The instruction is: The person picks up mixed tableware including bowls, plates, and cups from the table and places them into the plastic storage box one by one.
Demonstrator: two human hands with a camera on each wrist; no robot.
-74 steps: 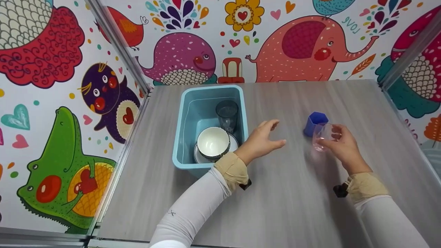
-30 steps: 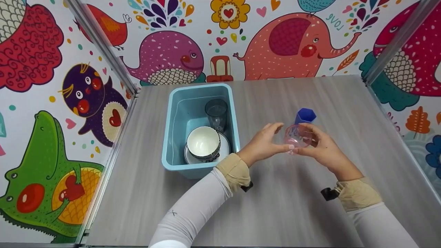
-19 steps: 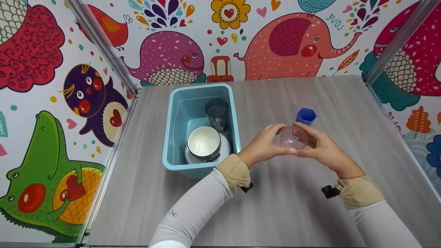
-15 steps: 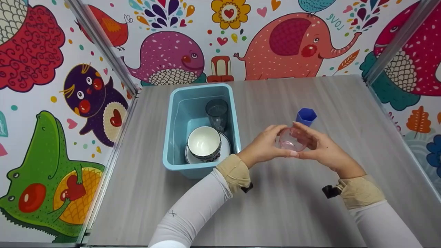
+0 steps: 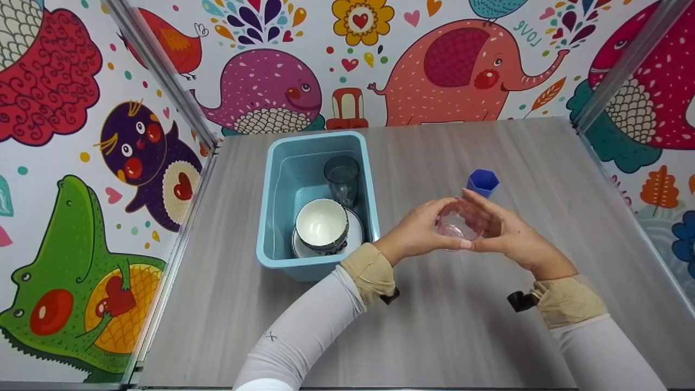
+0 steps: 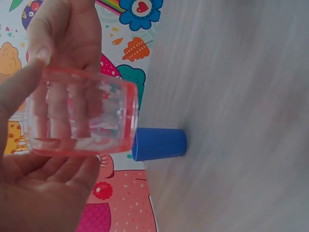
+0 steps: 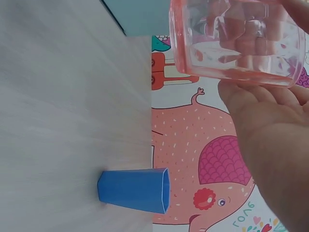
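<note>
A clear pink cup is held up between both hands, above the table. My left hand grips its left side, thumb in front and fingers behind. From the right, my right hand curls round the other side, and the two thumb tips meet at the front. In the left wrist view the faceted pink cup shows fingers through its wall. Just behind the hands, a blue hexagonal cup stands upright on the table; the right wrist view shows this blue cup apart from the hand.
A light blue bin stands left of the hands. Inside it are a dark clear glass, a white bowl and a white plate under the bowl. Printed wall panels border the grey table at the back and sides.
The right hand has brought the pink cup leftward, away from the blue cup. My left hand, apart from it at first, now grips it too. Lately the cup has tilted slightly between the hands.
</note>
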